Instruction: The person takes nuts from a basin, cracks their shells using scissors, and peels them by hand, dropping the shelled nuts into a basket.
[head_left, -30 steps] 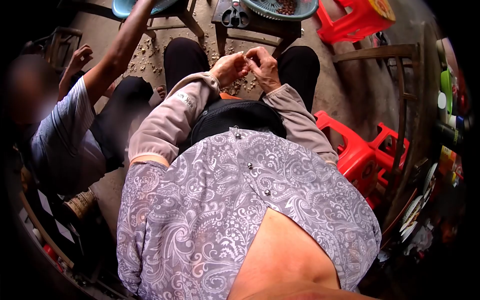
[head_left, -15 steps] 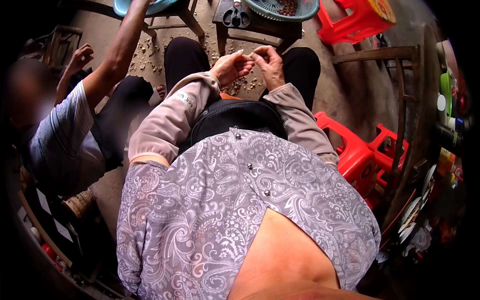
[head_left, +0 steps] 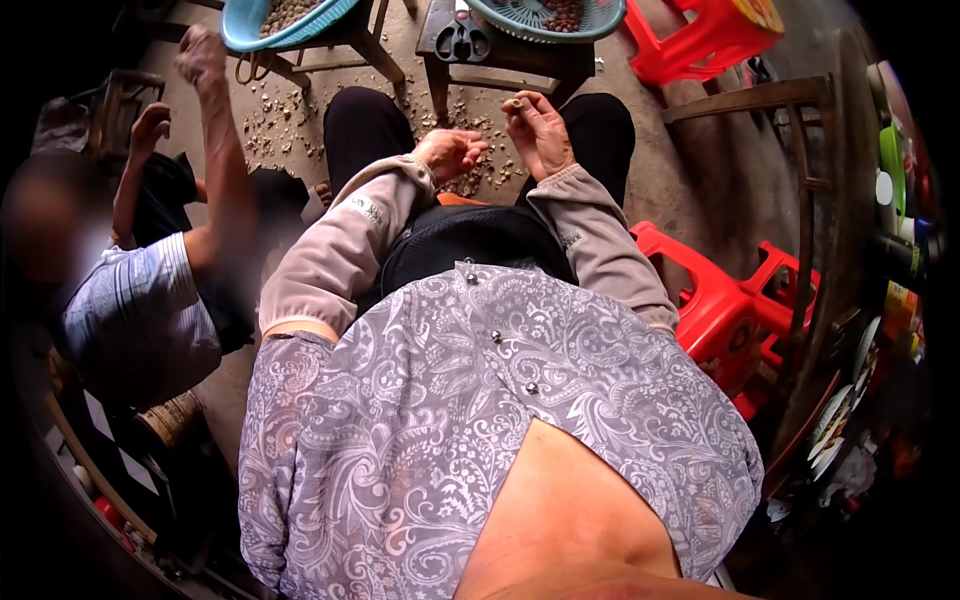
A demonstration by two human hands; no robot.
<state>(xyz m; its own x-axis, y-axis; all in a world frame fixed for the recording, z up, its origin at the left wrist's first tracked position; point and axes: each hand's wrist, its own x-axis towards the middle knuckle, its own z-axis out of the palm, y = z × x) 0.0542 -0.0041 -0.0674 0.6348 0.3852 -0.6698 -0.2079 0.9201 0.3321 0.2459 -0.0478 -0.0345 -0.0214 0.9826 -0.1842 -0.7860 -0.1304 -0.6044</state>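
Observation:
My right hand (head_left: 541, 138) pinches a small pale-brown, nut-like piece (head_left: 514, 104) between thumb and forefinger, raised above my lap. Apart from it, on the left and slightly lower, my left hand (head_left: 448, 155) has its fingers loosely extended and nothing visible in them. Beyond the hands, black-handled scissors (head_left: 462, 42) lie on a dark wooden stool (head_left: 505, 77). A grey-blue slotted basket (head_left: 600, 22) with small reddish-brown nuts or seeds (head_left: 562, 14) rests on the same stool. Broken shell bits (head_left: 278, 130) are scattered over the floor between and beside my knees.
A co-worker (head_left: 140, 300) sits at the left, one fist raised beside a light-blue basin (head_left: 243, 30) of pale-brown pieces on another stool. Red plastic stools (head_left: 700, 320) stand at my right and far right, near a wooden chair frame (head_left: 750, 103). Cluttered shelving edges the right side.
My hands have parted; the small piece now shows in my right fingertips. My left hand has dropped slightly and loosened. The co-worker's arm has drawn back from the basin.

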